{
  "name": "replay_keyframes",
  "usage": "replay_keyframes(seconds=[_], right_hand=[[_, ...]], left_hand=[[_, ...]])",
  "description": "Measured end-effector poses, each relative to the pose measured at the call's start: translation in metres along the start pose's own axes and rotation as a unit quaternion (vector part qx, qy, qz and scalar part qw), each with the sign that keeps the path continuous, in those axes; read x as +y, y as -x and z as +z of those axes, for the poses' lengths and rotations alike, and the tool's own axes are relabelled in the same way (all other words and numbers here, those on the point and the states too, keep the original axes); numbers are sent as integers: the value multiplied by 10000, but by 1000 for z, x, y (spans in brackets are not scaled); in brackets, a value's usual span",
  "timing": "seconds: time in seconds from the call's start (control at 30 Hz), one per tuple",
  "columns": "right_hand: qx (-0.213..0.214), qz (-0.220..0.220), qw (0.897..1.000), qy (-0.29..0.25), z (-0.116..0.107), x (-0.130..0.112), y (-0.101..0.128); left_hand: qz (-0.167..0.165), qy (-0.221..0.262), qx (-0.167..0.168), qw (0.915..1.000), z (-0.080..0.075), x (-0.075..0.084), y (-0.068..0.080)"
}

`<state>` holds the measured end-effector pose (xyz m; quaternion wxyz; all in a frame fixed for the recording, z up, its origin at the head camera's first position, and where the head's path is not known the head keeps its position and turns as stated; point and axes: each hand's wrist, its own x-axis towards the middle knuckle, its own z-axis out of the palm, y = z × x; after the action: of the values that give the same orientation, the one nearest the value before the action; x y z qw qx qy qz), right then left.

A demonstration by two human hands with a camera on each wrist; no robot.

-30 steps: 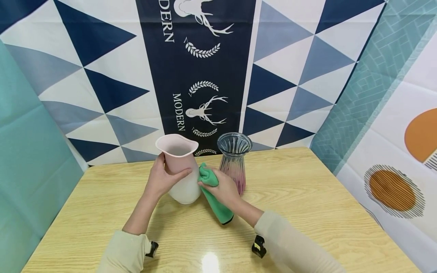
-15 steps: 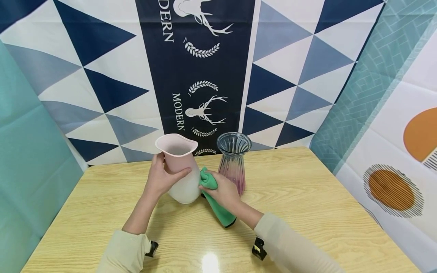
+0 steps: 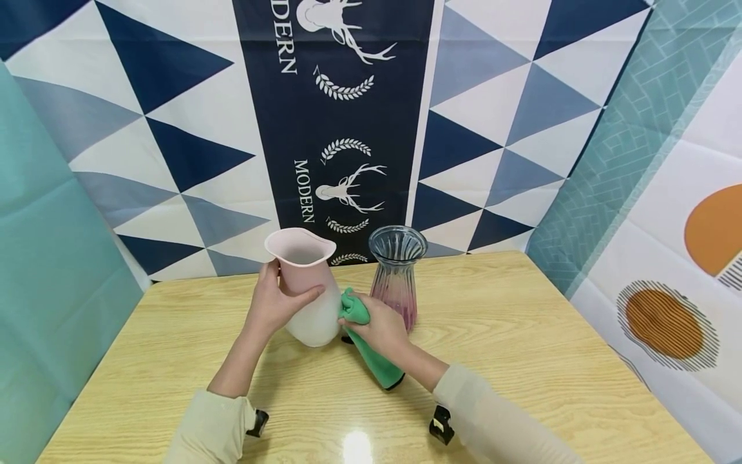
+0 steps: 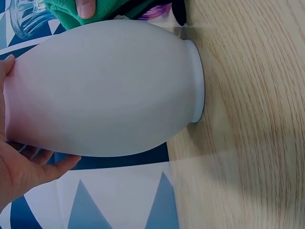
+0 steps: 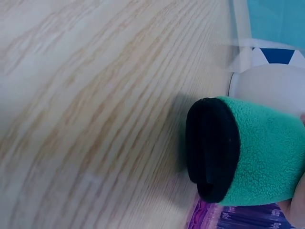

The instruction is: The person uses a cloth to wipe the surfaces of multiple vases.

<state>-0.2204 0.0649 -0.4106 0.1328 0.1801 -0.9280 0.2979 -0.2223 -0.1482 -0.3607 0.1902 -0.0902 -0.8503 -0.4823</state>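
A pink-to-white vase [image 3: 313, 303] with a wavy rim stands on the wooden table. My left hand [image 3: 275, 299] grips its neck, thumb on the front and fingers round the far left side. In the left wrist view the vase [image 4: 109, 90] shows its pale body and foot. My right hand [image 3: 379, 322] holds a bunched green cloth [image 3: 373, 361] with dark edging against the vase's right side. The cloth [image 5: 262, 152] hangs folded in the right wrist view. Just behind the right hand stands a ribbed glass vase [image 3: 397, 258], blue at the top and pink below, partly hidden.
The light wooden table [image 3: 504, 361] ends at a patterned backdrop [image 3: 464, 96] close behind both vases. A teal sheet [image 3: 52, 270] borders the left side, and a sheet with orange circles [image 3: 666, 277] borders the right.
My right hand has slid slightly down along the vase's right side with the green cloth. The left hand and both vases have stayed in place.
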Motion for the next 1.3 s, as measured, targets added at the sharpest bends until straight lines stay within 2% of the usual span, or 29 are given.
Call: replay_keyframes(seconds=[0.2,0.4,0.57,0.87,1.3], right_hand=[[415,-157,9967,-673,-4,-2,-3],[1049,-579,9830,-1389,-14,-12,-16],[1268,-847,9749,-1624,-24,-21,-27],[1174,-915,9738,-1719,-32,-33,-35],[803,-740,9822,-1529,-32,-38,-40]], left_hand=[[-60,-14,-51,10000,-2,-1,1],[-169,53,-77,9998,-4,-2,1],[-276,70,-115,9995,-6,-1,2],[-273,248,-288,9989,-7,-2,0],[-315,392,-430,9978,-7,-3,0]])
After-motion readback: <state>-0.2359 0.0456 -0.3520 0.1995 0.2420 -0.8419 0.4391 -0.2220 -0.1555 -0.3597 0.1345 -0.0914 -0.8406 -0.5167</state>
